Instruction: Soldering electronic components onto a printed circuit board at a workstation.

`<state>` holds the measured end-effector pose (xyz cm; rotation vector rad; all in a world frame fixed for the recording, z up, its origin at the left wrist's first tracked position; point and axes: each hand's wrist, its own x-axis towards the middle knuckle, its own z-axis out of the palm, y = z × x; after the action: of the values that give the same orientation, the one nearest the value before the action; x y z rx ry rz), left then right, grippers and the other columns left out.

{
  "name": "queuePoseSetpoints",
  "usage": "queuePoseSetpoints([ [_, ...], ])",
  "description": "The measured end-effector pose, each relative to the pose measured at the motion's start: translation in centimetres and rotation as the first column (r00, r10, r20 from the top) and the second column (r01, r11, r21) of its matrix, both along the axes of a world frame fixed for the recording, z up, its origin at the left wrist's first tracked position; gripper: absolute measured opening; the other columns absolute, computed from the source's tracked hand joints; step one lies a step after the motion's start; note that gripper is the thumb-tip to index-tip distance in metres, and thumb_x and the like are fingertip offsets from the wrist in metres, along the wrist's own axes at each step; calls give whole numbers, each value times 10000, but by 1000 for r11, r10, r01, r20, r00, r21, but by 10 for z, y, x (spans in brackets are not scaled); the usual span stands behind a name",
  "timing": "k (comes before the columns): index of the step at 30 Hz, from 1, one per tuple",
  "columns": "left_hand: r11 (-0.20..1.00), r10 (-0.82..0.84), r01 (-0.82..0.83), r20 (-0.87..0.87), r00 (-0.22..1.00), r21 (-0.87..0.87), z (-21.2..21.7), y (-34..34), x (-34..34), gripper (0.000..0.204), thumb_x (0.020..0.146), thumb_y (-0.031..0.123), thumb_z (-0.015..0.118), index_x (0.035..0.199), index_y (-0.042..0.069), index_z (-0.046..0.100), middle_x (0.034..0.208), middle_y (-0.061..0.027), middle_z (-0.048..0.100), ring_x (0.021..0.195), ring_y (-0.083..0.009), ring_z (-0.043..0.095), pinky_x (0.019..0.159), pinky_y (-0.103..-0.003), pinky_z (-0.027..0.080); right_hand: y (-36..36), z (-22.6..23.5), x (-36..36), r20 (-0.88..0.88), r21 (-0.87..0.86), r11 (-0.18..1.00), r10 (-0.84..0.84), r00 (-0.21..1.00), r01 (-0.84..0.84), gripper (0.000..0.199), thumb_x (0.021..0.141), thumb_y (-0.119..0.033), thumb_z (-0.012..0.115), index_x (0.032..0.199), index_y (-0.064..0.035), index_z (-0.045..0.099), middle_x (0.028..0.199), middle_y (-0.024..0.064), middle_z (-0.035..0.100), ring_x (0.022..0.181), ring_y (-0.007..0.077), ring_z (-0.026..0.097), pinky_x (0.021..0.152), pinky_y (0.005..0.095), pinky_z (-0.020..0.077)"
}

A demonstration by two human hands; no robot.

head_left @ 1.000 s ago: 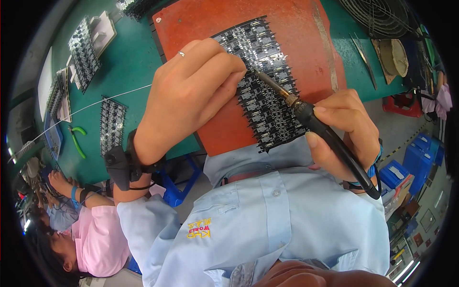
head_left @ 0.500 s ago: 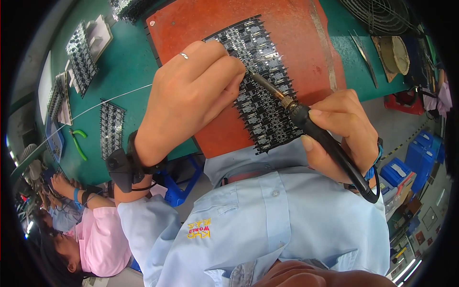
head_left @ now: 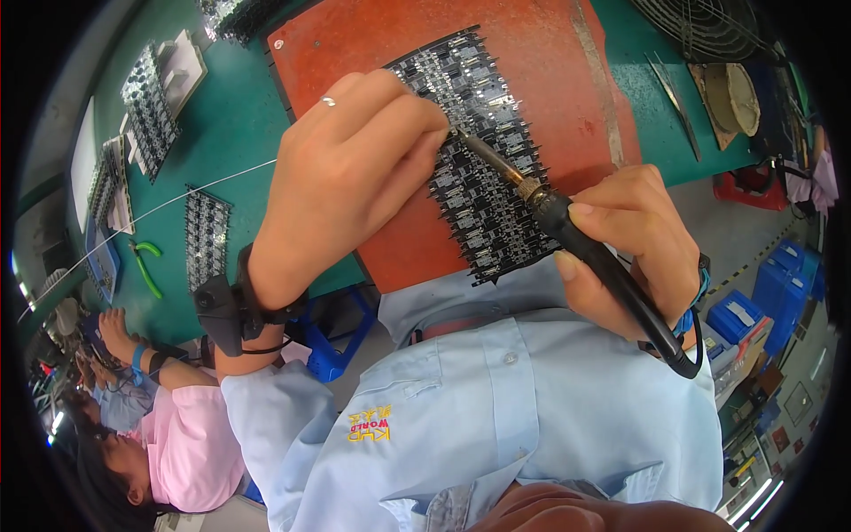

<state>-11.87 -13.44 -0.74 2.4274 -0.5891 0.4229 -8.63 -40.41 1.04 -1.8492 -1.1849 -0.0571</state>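
My right hand (head_left: 634, 248) is closed round the black handle of a soldering iron (head_left: 603, 262). Its metal tip points up and left, down to a black circuit board panel (head_left: 486, 191) crowded with rows of small silvery parts. Close beside the tip, my left hand (head_left: 355, 160) pinches with thumb and fingers over the panel's left part. A thin pale solder wire (head_left: 226, 177) runs in from the left and passes behind this hand; its end at the fingertips is too small to make out. The panel lies on an orange-red mat (head_left: 394, 257).
Green-handled cutters (head_left: 144, 266) and a smaller board panel (head_left: 207, 235) lie left on the green table (head_left: 239, 199). More boards (head_left: 151, 111) stand beyond. Tweezers (head_left: 675, 106) and a round pot (head_left: 734, 99) are at right. A co-worker in pink (head_left: 191, 434) sits at left.
My left hand has shifted slightly left, with the iron's tip following a little. The board panel has slid slightly left too. Both hands keep their grips.
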Motion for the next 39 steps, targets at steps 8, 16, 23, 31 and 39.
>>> queuePoseSetpoints([
  [8, 998, -51, 47, 93, 994, 43, -7, 9, -12, 204, 703, 2, 749, 878, 44, 653, 962, -63, 695, 802, -254, 620, 673, -344, 482, 2, 0, 0, 21, -3, 1000, -1, 1000, 1, 353, 712, -17, 756, 1029, 63, 625, 850, 195, 661, 720, 290, 620, 659, 391, 456],
  [16, 986, -120, 96, 179, 976, 136, -10, 7, -14, 234, 643, 1, 746, 848, 58, 648, 1070, -46, 736, 859, -210, 643, 691, -324, 480, -1, 0, 1, -10, -10, 1000, -1, 1000, 1, 353, 723, -13, 744, 1045, 60, 621, 872, 203, 656, 737, 282, 619, 675, 388, 459],
  [23, 988, -113, 89, 193, 975, 129, -11, 7, -13, 220, 652, 1, 744, 841, 60, 648, 1054, -35, 738, 857, -209, 643, 697, -322, 480, 2, -2, -3, -47, 65, 995, -70, 996, 73, 369, 622, 13, 776, 971, 39, 657, 841, 161, 669, 726, 289, 631, 676, 372, 465],
  [31, 991, -101, 83, 178, 979, 108, -11, 7, -13, 211, 665, 6, 748, 846, 60, 651, 1049, -35, 737, 859, -208, 644, 710, -323, 482, 3, 0, -3, -65, 52, 994, -97, 993, 101, 374, 595, 19, 791, 950, 37, 673, 823, 149, 680, 722, 300, 642, 676, 368, 468],
  [39, 992, -100, 87, 146, 984, 92, -6, 10, -15, 207, 676, 20, 757, 853, 58, 657, 1019, -44, 731, 873, -209, 647, 729, -333, 483, -2, 2, 7, -85, 89, 991, -88, 992, 95, 324, 704, -9, 792, 996, 48, 662, 852, 152, 700, 728, 267, 650, 677, 357, 475],
])
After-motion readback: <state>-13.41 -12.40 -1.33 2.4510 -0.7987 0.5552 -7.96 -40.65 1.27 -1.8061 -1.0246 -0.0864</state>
